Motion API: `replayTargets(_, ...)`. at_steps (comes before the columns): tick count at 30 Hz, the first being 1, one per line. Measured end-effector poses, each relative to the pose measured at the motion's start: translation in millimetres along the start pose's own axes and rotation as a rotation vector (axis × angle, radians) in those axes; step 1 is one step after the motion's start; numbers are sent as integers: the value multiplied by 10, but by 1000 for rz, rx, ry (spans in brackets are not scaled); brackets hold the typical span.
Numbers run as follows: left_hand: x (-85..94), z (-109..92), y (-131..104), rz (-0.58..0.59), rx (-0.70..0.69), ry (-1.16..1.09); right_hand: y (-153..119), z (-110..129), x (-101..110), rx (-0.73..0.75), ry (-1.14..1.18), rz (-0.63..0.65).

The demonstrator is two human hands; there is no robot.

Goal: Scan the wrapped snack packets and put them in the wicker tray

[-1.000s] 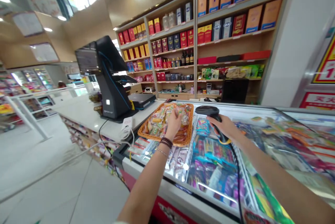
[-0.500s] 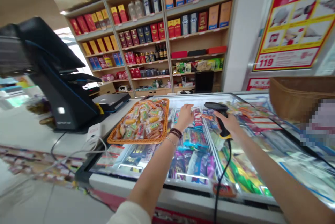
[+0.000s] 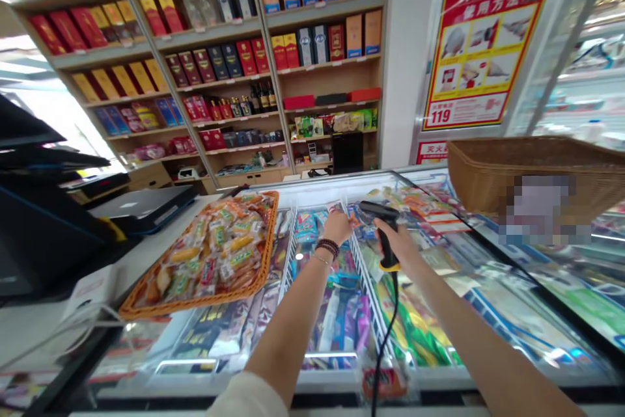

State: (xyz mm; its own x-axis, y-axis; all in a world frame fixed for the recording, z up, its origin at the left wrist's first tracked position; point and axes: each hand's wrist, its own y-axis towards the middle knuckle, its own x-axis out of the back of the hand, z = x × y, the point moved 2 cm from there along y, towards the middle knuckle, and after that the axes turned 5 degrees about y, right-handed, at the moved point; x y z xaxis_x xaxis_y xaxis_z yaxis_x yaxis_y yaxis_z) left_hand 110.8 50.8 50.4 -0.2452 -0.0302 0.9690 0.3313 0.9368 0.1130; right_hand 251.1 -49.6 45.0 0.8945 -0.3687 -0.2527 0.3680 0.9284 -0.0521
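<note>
My right hand (image 3: 398, 241) is wrapped around the grip of a black barcode scanner (image 3: 385, 238) with a yellow base. Its head points left, toward my other hand, and its cord hangs down the front. To the left, my left hand (image 3: 338, 226), with a beaded bracelet on the wrist, is closed over a display freezer (image 3: 420, 378). A bit of pale wrapper shows just above its fingers, but I cannot make out what they hold. Colourful packets (image 3: 336, 322) lie below, between white wire dividers (image 3: 364, 274).
An orange wicker basket (image 3: 268, 254) of wrapped snacks sits left of my hands. A brown basket (image 3: 478, 189) stands at the right. Further left are a flat dark scale (image 3: 146, 209) and a black register (image 3: 29, 228). A packet (image 3: 383, 381) lies by the front edge.
My view has turned right and moved closer to the freezer. The fingers of my left hand, looser before, have curled in. The scanner stays in my right hand, still directed at the left hand.
</note>
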Motion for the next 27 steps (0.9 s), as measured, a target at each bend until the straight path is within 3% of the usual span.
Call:
replayTargets(4,10,146,-75,29,91,-257,-55,-58,-67,4,-91,91)
replayTargets(9,-204,446,-102,-88,125,-1070,-79,-97,-89,38,-156,173)
replayTargets(12,-314,567,-87,-102,166,-1389,-85,-113,-91,86,-210,220)
replayTargets(19,-349,653,-142,-206,135,-1684,-172,-85,-77,196,-430,271)
replayTargets(27,-307,638,-203,-203,130,-1713,-310,26,-46,234,-734,271)
